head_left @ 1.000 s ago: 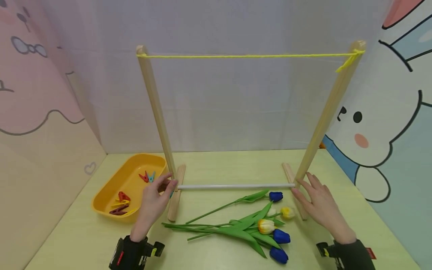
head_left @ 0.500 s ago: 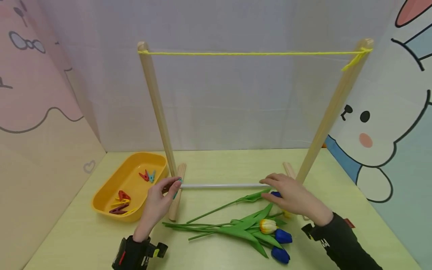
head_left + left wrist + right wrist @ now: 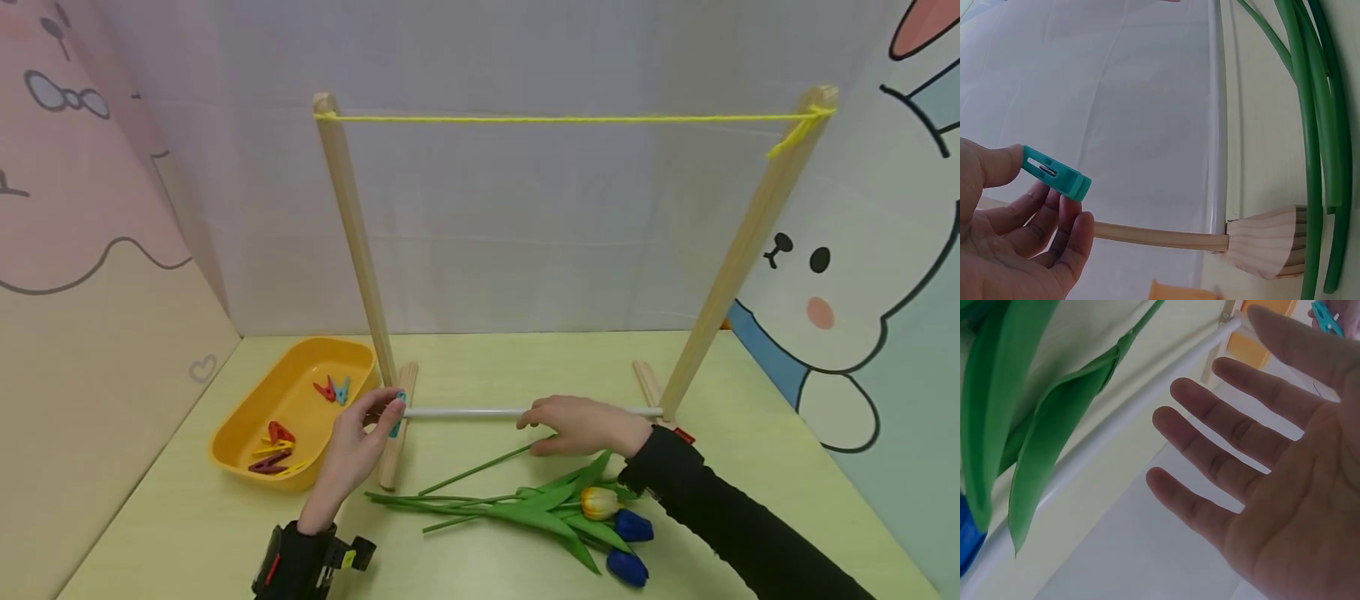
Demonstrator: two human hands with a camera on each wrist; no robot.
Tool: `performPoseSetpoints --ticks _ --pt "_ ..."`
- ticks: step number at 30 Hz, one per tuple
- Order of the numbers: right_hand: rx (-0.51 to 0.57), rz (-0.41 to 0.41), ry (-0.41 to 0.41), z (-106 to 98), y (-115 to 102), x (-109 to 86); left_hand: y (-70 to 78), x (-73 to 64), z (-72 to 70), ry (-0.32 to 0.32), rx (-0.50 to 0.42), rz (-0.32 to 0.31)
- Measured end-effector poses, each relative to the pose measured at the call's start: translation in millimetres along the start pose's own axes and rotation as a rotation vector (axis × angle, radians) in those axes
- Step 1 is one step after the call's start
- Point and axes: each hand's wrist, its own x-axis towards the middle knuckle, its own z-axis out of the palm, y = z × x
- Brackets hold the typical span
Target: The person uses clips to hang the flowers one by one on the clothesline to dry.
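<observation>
A teal clothespin (image 3: 1057, 173) is pinched between the thumb and fingers of my left hand (image 3: 358, 437), close by the foot of the left wooden post (image 3: 354, 242). My right hand (image 3: 581, 427) hovers over the white crossbar (image 3: 465, 413) with its fingers spread and nothing in them, as the right wrist view shows. Beneath that hand runs the stem of a single tulip (image 3: 480, 472), its blossom hidden by the hand and sleeve. A bunch of artificial tulips (image 3: 543, 514) with blue and yellow-white blossoms lies nearer me on the table.
A yellow string (image 3: 555, 119) spans the tops of the left post and the right post (image 3: 750, 250). Left of the frame stands an orange tray (image 3: 232, 433) holding several clothespins (image 3: 273, 450). Printed cloth walls (image 3: 525, 225) enclose the table (image 3: 187, 533).
My right hand has left the base of the right post and moved left above the crossbar. My left hand has shifted slightly, with the teal clothespin now more visible in it.
</observation>
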Motion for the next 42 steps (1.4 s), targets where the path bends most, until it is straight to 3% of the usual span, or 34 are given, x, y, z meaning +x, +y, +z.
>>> performPoseSetpoints --ticks 14,22,26,30,37,42 --pt "-0.112 0.008 -0.126 12.2 -10.6 38.8 -1.4 -0.3 0.4 0.016 0.043 0.013" --pt "-0.243 0.028 -0.132 28.1 -17.6 54.1 35.0 -3.4 -3.6 0.008 0.053 -0.006" --pt "-0.293 0.042 -0.116 35.6 -16.9 59.0 41.4 -3.1 -4.5 0.007 0.065 0.001" --pt "-0.358 0.041 -0.117 42.9 -14.5 62.7 36.3 -1.5 -3.3 0.013 0.052 -0.003" --pt "-0.427 0.022 -0.096 45.6 -13.2 65.4 0.7 0.7 -2.8 0.002 0.023 0.013" --pt "-0.362 0.047 -0.062 34.7 -12.1 62.3 3.9 0.8 -7.6 0.019 0.033 0.001"
